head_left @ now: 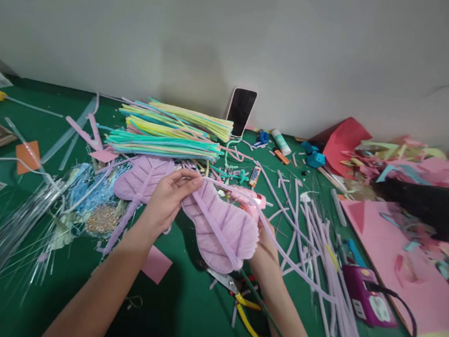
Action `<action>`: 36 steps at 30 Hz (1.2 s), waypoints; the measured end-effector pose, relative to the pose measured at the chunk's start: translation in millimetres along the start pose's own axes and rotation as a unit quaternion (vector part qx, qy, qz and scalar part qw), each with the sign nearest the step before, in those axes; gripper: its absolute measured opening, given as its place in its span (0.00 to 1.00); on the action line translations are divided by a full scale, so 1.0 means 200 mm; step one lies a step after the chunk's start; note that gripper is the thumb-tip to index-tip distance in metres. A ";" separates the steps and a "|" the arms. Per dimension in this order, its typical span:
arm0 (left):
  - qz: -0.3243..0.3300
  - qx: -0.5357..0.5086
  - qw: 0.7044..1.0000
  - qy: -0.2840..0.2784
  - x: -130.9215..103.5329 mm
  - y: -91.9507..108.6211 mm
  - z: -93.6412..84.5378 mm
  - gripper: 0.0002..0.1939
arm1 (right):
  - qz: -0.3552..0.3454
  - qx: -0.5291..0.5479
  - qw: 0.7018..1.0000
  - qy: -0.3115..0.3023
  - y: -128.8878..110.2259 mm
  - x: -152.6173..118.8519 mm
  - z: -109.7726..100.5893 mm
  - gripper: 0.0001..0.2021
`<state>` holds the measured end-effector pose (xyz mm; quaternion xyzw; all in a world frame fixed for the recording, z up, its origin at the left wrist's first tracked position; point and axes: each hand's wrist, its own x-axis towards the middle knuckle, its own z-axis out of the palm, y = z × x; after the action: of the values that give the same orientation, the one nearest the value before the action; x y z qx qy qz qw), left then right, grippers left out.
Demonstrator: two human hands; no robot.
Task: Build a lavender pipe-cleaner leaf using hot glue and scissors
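Note:
Between my hands is a lilac leaf shape (219,226) made of pipe cleaners, with a raised rib down its middle and a thin green stem (263,302) near its lower end. My left hand (168,197) pinches its upper left tip, together with the end of a long lilac pipe cleaner (281,243) that arcs away to the right. At the lower right edge, my right hand (266,247) grips the leaf; most of its fingers are hidden behind it. A second lilac leaf shape (144,176) with a twisted stem lies left of my left hand.
Pipe cleaner bundles (167,144) lie before a propped phone (242,109). Yellow-handled cutters (247,319) and a pink glue gun (249,200) lie near the leaf. Loose lilac pipe cleaners (329,268) and a purple corded box (369,296) are right; tinsel strands (11,243) lie left.

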<state>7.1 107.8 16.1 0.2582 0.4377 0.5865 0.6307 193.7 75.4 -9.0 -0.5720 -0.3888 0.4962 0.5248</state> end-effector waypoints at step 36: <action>-0.006 0.018 1.000 -0.006 -0.01 0.00 0.00 0.14 | 0.055 -0.036 0.998 0.014 -0.04 -0.04 -0.03 0.10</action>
<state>7.7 106.5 17.0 0.2704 0.4457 0.5733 0.6321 198.7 68.5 -0.4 -0.6181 -0.3669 0.5017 0.4812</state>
